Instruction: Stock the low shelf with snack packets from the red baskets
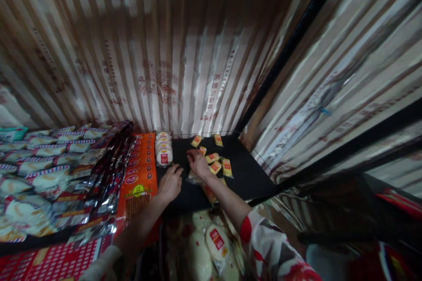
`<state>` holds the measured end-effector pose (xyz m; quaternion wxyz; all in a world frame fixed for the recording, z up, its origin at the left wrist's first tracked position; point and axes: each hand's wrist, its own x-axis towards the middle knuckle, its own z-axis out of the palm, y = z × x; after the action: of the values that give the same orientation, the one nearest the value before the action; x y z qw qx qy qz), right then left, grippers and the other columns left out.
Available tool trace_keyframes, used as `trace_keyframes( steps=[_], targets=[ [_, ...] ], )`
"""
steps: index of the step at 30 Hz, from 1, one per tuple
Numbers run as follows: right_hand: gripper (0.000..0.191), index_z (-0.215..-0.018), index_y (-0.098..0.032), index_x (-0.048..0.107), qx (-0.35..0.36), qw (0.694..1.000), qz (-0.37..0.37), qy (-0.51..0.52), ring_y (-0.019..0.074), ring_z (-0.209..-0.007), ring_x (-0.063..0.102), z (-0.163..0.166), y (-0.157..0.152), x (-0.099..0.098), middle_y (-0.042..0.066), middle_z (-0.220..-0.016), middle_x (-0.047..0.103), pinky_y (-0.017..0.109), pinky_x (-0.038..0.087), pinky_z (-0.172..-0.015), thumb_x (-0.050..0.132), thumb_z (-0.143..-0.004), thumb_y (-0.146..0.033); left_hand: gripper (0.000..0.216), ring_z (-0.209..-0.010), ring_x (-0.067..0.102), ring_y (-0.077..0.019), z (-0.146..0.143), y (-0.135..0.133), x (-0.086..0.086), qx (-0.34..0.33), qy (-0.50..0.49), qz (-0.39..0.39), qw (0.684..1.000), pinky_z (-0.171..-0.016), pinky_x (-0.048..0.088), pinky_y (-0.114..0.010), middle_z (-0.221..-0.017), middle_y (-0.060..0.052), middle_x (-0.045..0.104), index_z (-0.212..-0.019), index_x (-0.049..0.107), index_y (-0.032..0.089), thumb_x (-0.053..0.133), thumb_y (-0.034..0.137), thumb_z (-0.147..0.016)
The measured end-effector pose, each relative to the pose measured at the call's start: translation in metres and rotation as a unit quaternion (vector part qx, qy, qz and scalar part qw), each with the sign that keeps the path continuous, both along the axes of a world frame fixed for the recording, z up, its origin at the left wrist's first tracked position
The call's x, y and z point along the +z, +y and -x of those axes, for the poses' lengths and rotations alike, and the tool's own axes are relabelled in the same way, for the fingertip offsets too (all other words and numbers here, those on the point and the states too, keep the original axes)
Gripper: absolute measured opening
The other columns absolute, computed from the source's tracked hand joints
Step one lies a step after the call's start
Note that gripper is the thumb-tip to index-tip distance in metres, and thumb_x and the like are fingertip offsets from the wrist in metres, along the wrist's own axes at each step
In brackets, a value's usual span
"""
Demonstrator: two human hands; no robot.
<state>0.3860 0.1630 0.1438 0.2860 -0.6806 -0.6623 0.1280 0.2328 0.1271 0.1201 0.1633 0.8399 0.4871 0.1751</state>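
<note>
My left hand (170,182) rests palm down on the black shelf (247,175), fingers loosely spread, just in front of a row of round white snack packs with red labels (164,149). My right hand (198,162) lies a little farther in, fingers bent down over a clear wrapped pack (194,178) on the shelf. Whether it grips that pack is unclear. Several small yellow and red packets (216,163) lie scattered right of my right hand, some touching it.
Orange flat packs (140,171) lie left of my hands, then dark shiny bags (108,167) and white striped packs (42,171). Striped foil sheeting (158,52) walls the back and right. A bag of round white packs (211,246) sits below the shelf edge.
</note>
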Motion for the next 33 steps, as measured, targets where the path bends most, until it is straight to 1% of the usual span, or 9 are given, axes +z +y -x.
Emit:
trace_keyframes(
  steps=[3,9,13,15,18,21,24,27,33],
  targets=[
    [0.025,-0.097,-0.014,0.066,-0.023,1.000,0.005,-0.008,0.0178,-0.096,0.059,-0.026,-0.016,0.009,0.010,-0.104,0.065,0.027,0.042,-0.087,0.045,-0.083,-0.012,0.041,-0.122,0.040,-0.0199,-0.016,-0.014,0.001,-0.043,0.002,0.034,0.998,-0.099,0.037,-0.030,-0.134,-0.006,0.045,-0.120,0.051,0.020,0.049,0.018,-0.079],
    [0.025,-0.096,-0.016,0.067,-0.031,0.999,0.025,-0.011,0.0176,-0.093,0.061,-0.044,-0.049,0.010,0.008,-0.101,0.067,0.025,0.044,-0.084,0.047,-0.082,-0.014,0.021,-0.100,0.051,-0.0196,-0.036,-0.026,-0.004,-0.002,0.067,-0.023,0.997,-0.086,0.042,-0.031,-0.103,-0.008,0.059,-0.098,0.057,0.017,0.045,0.015,-0.082],
    [0.030,-0.100,-0.016,0.067,-0.021,1.000,0.021,0.006,0.0178,-0.096,0.060,-0.042,-0.061,0.007,0.009,-0.102,0.067,0.026,0.044,-0.086,0.045,-0.081,-0.010,0.025,-0.094,0.053,-0.0194,-0.039,-0.032,-0.006,0.010,0.075,-0.055,0.996,-0.082,0.042,-0.031,-0.095,-0.009,0.058,-0.091,0.057,0.017,0.033,0.012,-0.086],
    [0.036,-0.103,-0.016,0.066,-0.007,1.000,0.014,0.005,0.0182,-0.101,0.059,-0.041,-0.064,0.007,0.009,-0.106,0.066,0.028,0.042,-0.091,0.043,-0.078,-0.006,0.025,-0.093,0.052,-0.0178,-0.036,-0.034,-0.002,0.022,0.039,-0.052,0.998,-0.081,0.041,-0.029,-0.094,-0.007,0.058,-0.089,0.056,0.018,0.032,0.012,-0.087],
    [0.046,-0.107,-0.016,0.065,0.047,0.999,0.006,-0.008,0.0183,-0.109,0.055,-0.040,-0.066,0.010,0.009,-0.111,0.065,0.031,0.038,-0.097,0.041,-0.071,0.001,0.021,-0.087,0.054,-0.0146,-0.029,-0.031,0.008,0.046,-0.068,-0.013,0.997,-0.078,0.041,-0.025,-0.089,-0.004,0.057,-0.084,0.052,0.020,0.032,0.012,-0.087],
    [0.047,-0.107,-0.018,0.065,0.081,0.997,0.010,0.000,0.0181,-0.107,0.055,-0.035,-0.067,0.016,0.007,-0.110,0.065,0.031,0.039,-0.095,0.042,-0.070,0.000,0.017,-0.079,0.056,-0.0130,-0.018,-0.023,0.020,0.065,-0.128,0.015,0.990,-0.073,0.041,-0.024,-0.082,-0.001,0.057,-0.082,0.049,0.021,0.035,0.014,-0.086],
    [0.040,-0.106,-0.018,0.064,0.105,0.992,0.036,0.064,0.0169,-0.093,0.061,-0.025,-0.066,0.020,0.005,-0.102,0.067,0.028,0.046,-0.085,0.046,-0.072,-0.005,0.013,-0.073,0.056,-0.0127,-0.006,-0.013,0.032,0.093,-0.141,0.018,0.986,-0.069,0.040,-0.023,-0.077,0.000,0.058,-0.081,0.049,0.020,0.038,0.015,-0.084],
    [0.035,-0.103,-0.018,0.063,0.125,0.980,0.061,0.145,0.0146,-0.085,0.062,-0.015,-0.062,0.018,0.002,-0.095,0.068,0.025,0.048,-0.078,0.047,-0.074,-0.009,0.011,-0.071,0.057,-0.0121,0.006,-0.006,0.039,0.123,-0.154,0.025,0.980,-0.068,0.040,-0.022,-0.074,0.001,0.059,-0.080,0.049,0.020,0.040,0.014,-0.083],
    [0.024,-0.097,-0.018,0.063,0.095,0.975,0.096,0.178,0.0139,-0.080,0.061,0.007,-0.048,0.000,0.000,-0.087,0.068,0.024,0.046,-0.073,0.052,-0.075,-0.016,0.012,-0.069,0.059,-0.0130,0.025,-0.001,0.037,0.186,-0.169,0.045,0.967,-0.067,0.042,-0.023,-0.071,-0.001,0.061,-0.080,0.051,0.018,0.040,0.015,-0.083]
  ],
)
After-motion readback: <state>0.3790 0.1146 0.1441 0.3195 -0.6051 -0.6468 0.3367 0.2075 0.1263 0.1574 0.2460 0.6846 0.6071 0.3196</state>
